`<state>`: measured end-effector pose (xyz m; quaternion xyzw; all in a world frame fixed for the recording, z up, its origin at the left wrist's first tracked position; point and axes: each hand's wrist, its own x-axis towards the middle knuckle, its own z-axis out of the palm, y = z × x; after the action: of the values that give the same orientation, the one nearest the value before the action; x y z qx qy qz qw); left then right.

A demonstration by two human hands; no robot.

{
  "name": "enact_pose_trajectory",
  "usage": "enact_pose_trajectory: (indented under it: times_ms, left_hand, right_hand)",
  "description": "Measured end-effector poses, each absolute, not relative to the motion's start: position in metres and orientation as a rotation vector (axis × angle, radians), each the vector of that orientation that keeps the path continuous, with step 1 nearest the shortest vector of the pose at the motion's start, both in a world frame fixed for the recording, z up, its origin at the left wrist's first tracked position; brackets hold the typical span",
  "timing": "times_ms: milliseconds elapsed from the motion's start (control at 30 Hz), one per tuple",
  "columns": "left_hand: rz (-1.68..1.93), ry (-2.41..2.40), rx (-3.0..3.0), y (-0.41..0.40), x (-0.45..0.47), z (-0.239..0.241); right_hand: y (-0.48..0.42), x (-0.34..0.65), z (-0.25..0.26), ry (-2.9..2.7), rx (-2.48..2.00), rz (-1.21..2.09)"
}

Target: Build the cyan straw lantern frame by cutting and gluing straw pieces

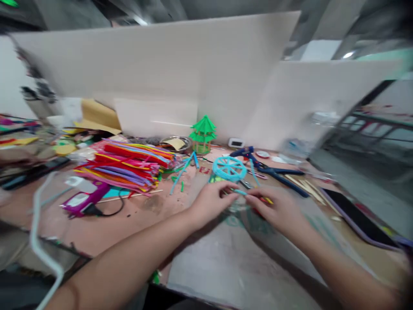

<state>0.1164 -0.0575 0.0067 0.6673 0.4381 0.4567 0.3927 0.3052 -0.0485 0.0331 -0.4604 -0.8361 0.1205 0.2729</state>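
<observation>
My left hand (pixel 213 199) and my right hand (pixel 274 206) meet over the middle of the table, fingers pinched together on a short light-blue straw piece (pixel 239 192) held between them. Something red and yellow (pixel 266 200) shows under my right fingers; the blur hides what it is. Just beyond the hands lies a light-blue wheel made of straws (pixel 229 168). A small green straw pagoda (pixel 203 133) stands behind it against the white board.
A big pile of coloured straws (pixel 125 163) lies at the left, a purple glue gun (pixel 85 200) with its cord in front of it. Dark blue pliers (pixel 274 171) and wooden sticks (pixel 306 187) lie at the right, beside a black phone (pixel 358 217). White boards (pixel 180 69) wall the back.
</observation>
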Motion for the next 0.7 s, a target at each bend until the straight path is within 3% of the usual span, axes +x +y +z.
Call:
enact_pose_trajectory:
  times_ms: [267,700]
  left_hand:
    - [1.155,1.095,1.619,-0.061,0.118,0.011]
    - [1.129,1.054,1.479,-0.054,0.121,-0.007]
  right_hand:
    - [-0.051,0.306,0.037,-2.141,-1.29,0.55]
    - [-0.036,0.313,0.014,-2.307,-1.165,0.278]
